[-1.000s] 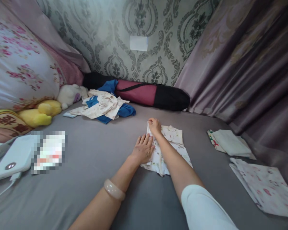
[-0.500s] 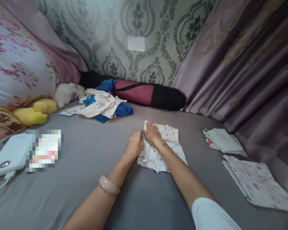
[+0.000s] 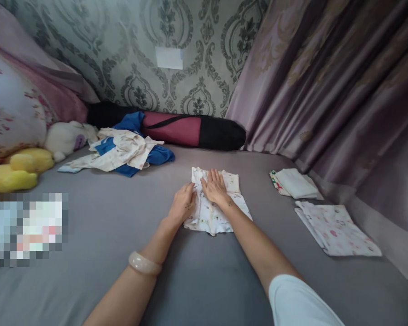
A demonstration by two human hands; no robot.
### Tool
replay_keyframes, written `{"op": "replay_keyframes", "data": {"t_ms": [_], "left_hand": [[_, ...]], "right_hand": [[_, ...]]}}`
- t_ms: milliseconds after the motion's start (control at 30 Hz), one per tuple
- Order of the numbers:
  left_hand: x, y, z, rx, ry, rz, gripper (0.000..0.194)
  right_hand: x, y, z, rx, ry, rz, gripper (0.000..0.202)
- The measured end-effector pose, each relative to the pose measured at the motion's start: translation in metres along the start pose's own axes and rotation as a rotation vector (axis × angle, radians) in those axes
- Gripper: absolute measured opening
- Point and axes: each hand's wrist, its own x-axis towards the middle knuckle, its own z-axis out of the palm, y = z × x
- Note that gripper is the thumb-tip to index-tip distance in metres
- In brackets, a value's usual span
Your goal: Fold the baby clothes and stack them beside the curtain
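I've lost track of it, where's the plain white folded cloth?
Toward the right of the head view, the plain white cloth lies atop another cloth, near the curtain and beyond a printed cloth.

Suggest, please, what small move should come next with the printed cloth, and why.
I would probably sweep the right hand toward the near edge of the printed cloth to smooth it: that hand lies flat on the cloth, the left hand is at its left edge, and the near edge looks wavy.
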Motion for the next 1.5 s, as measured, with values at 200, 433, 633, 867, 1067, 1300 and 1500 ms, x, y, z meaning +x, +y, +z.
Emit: {"op": "replay_keyframes", "data": {"t_ms": [200,433,633,867,1067,1300,1500], "left_hand": [[-0.006,0.007,-0.002,0.074,-0.208,0.017,0.04],[-0.007,0.008,-0.007,0.109,-0.228,0.027,0.041],[-0.007,0.005,-0.006,0.091,-0.186,0.029,0.043],[-0.009,0.009,-0.007,0.163,-0.33,0.054,0.047],[-0.01,0.01,-0.008,0.141,-0.29,0.042,0.047],[-0.009,0.001,-0.002,0.126,-0.219,0.079,0.043],[-0.011,-0.007,0.001,0.081,-0.21,0.107,0.043]], "right_hand": [[-0.005,0.022,-0.004,0.087,-0.145,0.064,0.073],[-0.017,0.057,-0.018,0.108,-0.194,0.124,0.068],[-0.032,0.09,-0.04,0.174,0.084,0.139,0.068],[-0.065,0.107,-0.02,0.179,-0.124,0.032,0.062],[-0.079,0.113,-0.047,0.234,0.097,0.334,0.042],[-0.143,0.099,-0.044,0.022,-0.016,0.341,0.019],[-0.162,0.07,-0.052,-0.046,-0.037,0.322,0.022]]}}
